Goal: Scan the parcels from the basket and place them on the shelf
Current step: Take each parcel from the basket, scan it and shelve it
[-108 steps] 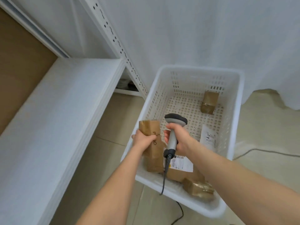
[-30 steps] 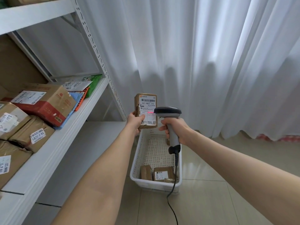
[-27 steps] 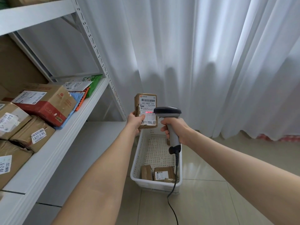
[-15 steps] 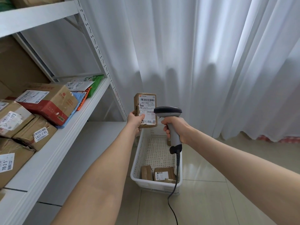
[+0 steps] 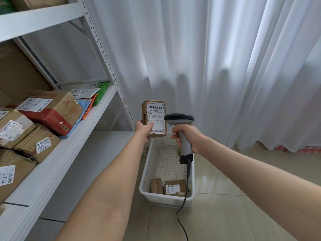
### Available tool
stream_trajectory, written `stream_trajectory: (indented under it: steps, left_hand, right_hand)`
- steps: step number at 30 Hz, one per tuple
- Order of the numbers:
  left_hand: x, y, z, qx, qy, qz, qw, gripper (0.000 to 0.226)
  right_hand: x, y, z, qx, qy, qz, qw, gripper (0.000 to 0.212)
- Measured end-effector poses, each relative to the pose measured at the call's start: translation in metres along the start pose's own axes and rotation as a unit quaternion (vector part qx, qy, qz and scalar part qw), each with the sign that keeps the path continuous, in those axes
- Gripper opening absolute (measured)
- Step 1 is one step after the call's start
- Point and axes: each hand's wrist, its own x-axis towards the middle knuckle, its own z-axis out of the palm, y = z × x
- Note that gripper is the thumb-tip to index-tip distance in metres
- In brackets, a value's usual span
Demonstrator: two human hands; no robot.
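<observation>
My left hand (image 5: 143, 128) grips a small brown parcel (image 5: 154, 117) upright by its lower left corner, its white barcode label facing me. Just right of it, my right hand (image 5: 186, 137) grips the grey handle of a barcode scanner (image 5: 180, 119) whose dark head points at the label. Below both hands a white perforated basket (image 5: 147, 171) sits on the floor with two brown parcels (image 5: 166, 186) at its near end. The white shelf (image 5: 73, 141) runs along the left and carries several labelled cardboard parcels.
On the shelf lie a red-and-brown box (image 5: 52, 110) and coloured mailer bags (image 5: 90, 98) near its far end. A slotted shelf upright (image 5: 107, 66) stands beside the parcel. White curtains (image 5: 225, 66) hang behind. The scanner cable (image 5: 184, 206) trails onto the tiled floor.
The parcel was lifted out of the basket earlier and held up. Over the last second the red scan light on the label has gone out; hands barely moved.
</observation>
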Motion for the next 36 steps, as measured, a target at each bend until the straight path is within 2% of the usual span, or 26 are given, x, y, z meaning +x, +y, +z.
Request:
stream_trajectory:
  steps: [6,11,16,21,25,30,33,36]
  left_hand:
    - [-0.001,0.0,0.0,0.003,-0.012,-0.001,1.0,0.043]
    - [0.001,-0.001,-0.004,0.017,-0.026,-0.011,0.999,0.034]
    - [-0.002,0.0,-0.009,0.02,-0.038,-0.01,0.999,0.024]
    - [-0.009,0.003,-0.018,0.011,-0.045,-0.013,0.999,0.034]
    - [-0.015,0.003,-0.033,0.006,-0.039,-0.021,0.999,0.027]
    - [-0.029,0.015,-0.062,-0.04,-0.031,-0.011,0.999,0.022]
    - [-0.033,0.03,-0.083,-0.076,0.001,0.028,0.997,0.032]
    - [-0.039,0.042,-0.105,-0.096,0.02,0.072,0.993,0.04]
  right_hand:
    - [0.003,-0.001,0.002,0.033,0.022,-0.013,0.999,0.011]
    - [0.008,-0.003,0.002,0.078,0.042,-0.014,0.996,0.007]
    - [0.015,-0.002,0.003,0.108,0.046,-0.005,0.993,0.014]
    - [0.02,-0.004,0.009,0.113,0.045,-0.006,0.993,0.017]
    - [0.023,-0.005,0.019,0.13,0.039,0.0,0.991,0.018]
    - [0.033,-0.004,0.047,0.098,0.047,0.008,0.994,0.038]
    - [0.034,-0.011,0.075,0.075,0.011,-0.007,0.997,0.042]
    - [0.032,-0.022,0.107,0.124,-0.065,-0.015,0.99,0.033]
